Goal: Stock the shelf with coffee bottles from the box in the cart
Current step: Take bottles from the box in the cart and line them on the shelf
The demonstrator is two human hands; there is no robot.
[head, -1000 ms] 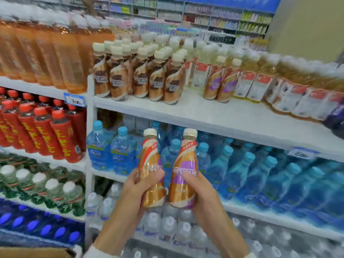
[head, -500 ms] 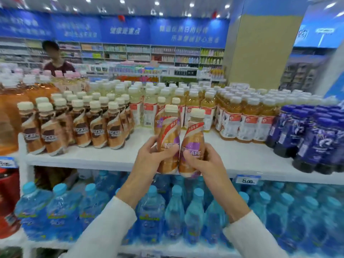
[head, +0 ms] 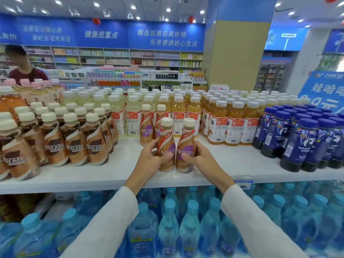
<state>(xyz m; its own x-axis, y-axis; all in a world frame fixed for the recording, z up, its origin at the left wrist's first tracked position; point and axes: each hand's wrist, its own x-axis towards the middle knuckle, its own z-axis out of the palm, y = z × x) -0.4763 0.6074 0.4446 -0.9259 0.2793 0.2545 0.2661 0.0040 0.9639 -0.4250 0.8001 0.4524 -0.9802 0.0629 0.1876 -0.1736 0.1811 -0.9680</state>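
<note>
Half a sec ago the pair was in the air at the shelf's front edge; now both are down over the white shelf board [head: 104, 175], in the gap between stock. The left hand [head: 149, 162] wraps its fingers round the small tan plastic coffee bottle w/ cream cap and red band [head: 166, 144]. The right hand [head: 203, 161] grips the matching coffee bottle w/ purple label [head: 186, 146], thumb across the front. Both are upright, sides touching each other. Bases look set on the board, tho the fingers cover part of them, so I can't be sure they're fully down. Just behind stand two same-type purple-label bottles [head: 147, 128], so this looks like the right lane. Brown-label coffee bottles [head: 74, 144] are to the left, yellow juice bottles w/ white caps [head: 232, 125] to the right and dark blue bottles [head: 297, 144] further right. Pale blue water bottles [head: 188, 220] fill the tier below. No sign of the box or cart from here. So this pair is nearly stocked: prob. a short push back against the two behind, let go, then back for more
</note>
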